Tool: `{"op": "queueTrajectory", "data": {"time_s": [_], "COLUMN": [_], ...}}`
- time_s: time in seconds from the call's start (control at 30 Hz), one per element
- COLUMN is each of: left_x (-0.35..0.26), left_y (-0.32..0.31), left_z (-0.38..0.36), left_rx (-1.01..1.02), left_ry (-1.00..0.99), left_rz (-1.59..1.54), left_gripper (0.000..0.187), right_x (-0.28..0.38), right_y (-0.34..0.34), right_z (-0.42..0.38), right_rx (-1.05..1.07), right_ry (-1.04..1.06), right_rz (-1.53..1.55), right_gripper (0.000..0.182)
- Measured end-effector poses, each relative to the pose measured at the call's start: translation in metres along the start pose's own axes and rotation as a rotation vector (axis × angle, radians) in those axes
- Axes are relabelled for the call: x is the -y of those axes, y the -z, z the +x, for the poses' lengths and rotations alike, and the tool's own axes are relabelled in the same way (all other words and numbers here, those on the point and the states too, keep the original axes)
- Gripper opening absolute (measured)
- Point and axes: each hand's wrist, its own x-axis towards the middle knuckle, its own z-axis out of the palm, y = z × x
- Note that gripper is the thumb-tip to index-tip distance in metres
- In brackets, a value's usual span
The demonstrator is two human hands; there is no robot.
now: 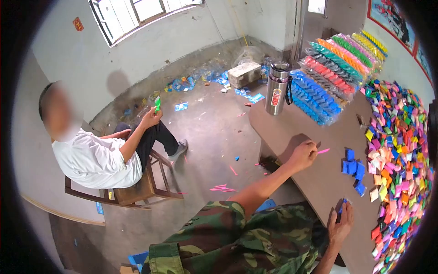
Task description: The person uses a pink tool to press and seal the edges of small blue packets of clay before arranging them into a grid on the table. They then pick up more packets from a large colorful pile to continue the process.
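My left hand (302, 156) is closed in a pinch above the table edge, with a thin pink strip (323, 150) sticking out from its fingers. Lower on the brown table (315, 182), my right hand (341, 224) has its fingers pressed together around a small blue packet (343, 205), which they partly cover. Several loose blue packets (350, 167) lie just beyond, between my hands and a large heap of small coloured packets (392, 182).
A steel flask (276, 89) stands upright near the table's far corner, beside bagged rows of coloured pieces (337, 68). On a wooden chair (132, 192) at left, a person (100, 157) holds a green item (158, 103). Pink strips (222, 187) and wrappers litter the floor.
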Motion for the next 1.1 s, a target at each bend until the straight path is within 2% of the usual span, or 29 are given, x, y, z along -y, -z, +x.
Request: {"op": "queueTrajectory", "data": {"time_s": [0.3,0.4,0.53,0.87,1.0,1.07,1.1], "left_x": [0.0,-0.001,-0.002,-0.009,-0.013,-0.031,-0.031], "left_y": [0.0,-0.003,-0.003,0.002,0.01,0.024,0.023], "left_z": [-0.007,-0.01,-0.008,-0.009,-0.006,-0.005,-0.005], "left_rx": [-0.054,-0.048,-0.088,-0.088,0.001,0.08,0.102], "left_ry": [-0.072,-0.086,-0.129,-0.09,-0.109,-0.049,0.025], "left_rz": [0.024,0.061,0.058,0.079,0.146,0.334,0.231], "left_gripper": [0.008,0.008,0.008,0.004,0.008,0.01,0.02], "right_x": [0.005,0.007,0.003,0.003,0.007,0.019,0.016], "right_y": [-0.003,-0.001,-0.002,-0.003,-0.005,-0.001,-0.004], "right_z": [-0.004,-0.005,-0.007,-0.009,-0.007,-0.005,-0.006], "right_rx": [-0.04,-0.079,-0.063,-0.09,-0.134,-0.168,-0.188], "right_ry": [-0.049,-0.104,-0.071,-0.093,-0.073,-0.123,-0.131], "right_rz": [0.024,0.134,0.111,0.091,0.138,0.131,0.124], "right_gripper": [0.056,0.057,0.057,0.054,0.051,0.049,0.048]}}
